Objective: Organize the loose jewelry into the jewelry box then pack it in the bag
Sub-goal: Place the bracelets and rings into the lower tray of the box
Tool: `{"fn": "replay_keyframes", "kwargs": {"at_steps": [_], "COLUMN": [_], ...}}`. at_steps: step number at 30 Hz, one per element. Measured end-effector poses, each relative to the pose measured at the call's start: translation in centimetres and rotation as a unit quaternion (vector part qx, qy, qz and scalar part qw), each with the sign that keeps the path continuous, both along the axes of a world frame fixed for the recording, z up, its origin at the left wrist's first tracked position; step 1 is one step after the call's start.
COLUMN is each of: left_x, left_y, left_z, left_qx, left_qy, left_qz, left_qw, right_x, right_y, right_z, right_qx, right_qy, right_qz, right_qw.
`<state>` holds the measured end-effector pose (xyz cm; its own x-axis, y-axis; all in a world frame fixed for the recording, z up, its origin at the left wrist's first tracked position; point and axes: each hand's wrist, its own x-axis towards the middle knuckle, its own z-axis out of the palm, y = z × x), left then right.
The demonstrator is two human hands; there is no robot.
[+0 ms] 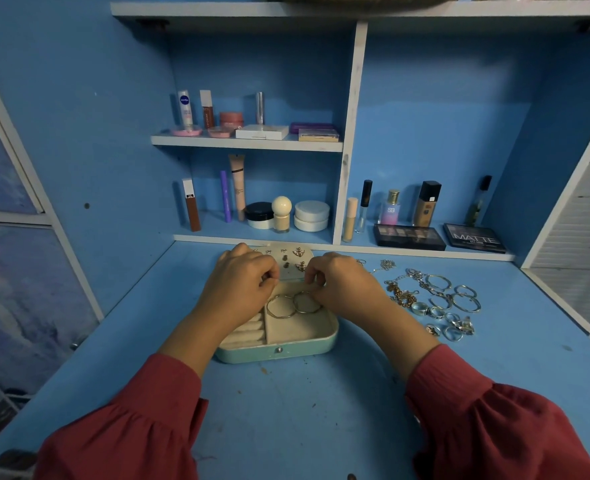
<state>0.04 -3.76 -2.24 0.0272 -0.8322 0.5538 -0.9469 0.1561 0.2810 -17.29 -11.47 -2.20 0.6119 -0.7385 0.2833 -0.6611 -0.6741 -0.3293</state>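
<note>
Here I see a blue desk (286, 403) set in a blue alcove, with cosmetics lined on the shelves (248, 143) behind. The open jewelry box (279, 353) sits mid-desk, two hoop earrings (293, 304) inside it. My left hand (241, 285) and right hand (338, 282) hover over the box, fingers curled together; what they pinch I cannot tell. Loose rings and chains (435, 299) lie just right of the box.

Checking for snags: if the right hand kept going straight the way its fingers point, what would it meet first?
Probably the left hand: the right hand's curled fingers point leftward across the open jewelry box. Depth is unclear.
</note>
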Motion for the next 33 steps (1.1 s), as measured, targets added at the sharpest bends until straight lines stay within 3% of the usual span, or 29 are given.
{"fn": "replay_keyframes", "kwargs": {"at_steps": [9, 13, 21, 33], "left_x": [-1.6, -4.2, -12.2, -20.0], "left_y": [-0.6, -1.9, -6.3, -12.7], "left_z": [1.1, 2.0, 2.1, 0.1], "left_qx": [0.024, 0.020, 0.096, 0.196], "left_qy": [0.036, 0.117, 0.245, 0.181], "left_qz": [0.016, 0.001, -0.060, -0.040], "left_qw": [0.999, 0.993, 0.963, 0.963], "right_x": [-2.6, -6.0, -14.5, -19.6], "right_y": [-0.7, -1.8, -4.0, -6.3], "right_z": [1.7, 2.2, 2.2, 1.4], "right_qx": [0.075, 0.100, 0.132, 0.195], "right_qy": [-0.135, -0.176, -0.195, -0.126], "right_qz": [-0.076, -0.133, -0.250, -0.345], "right_qw": [0.985, 0.970, 0.939, 0.909]}}
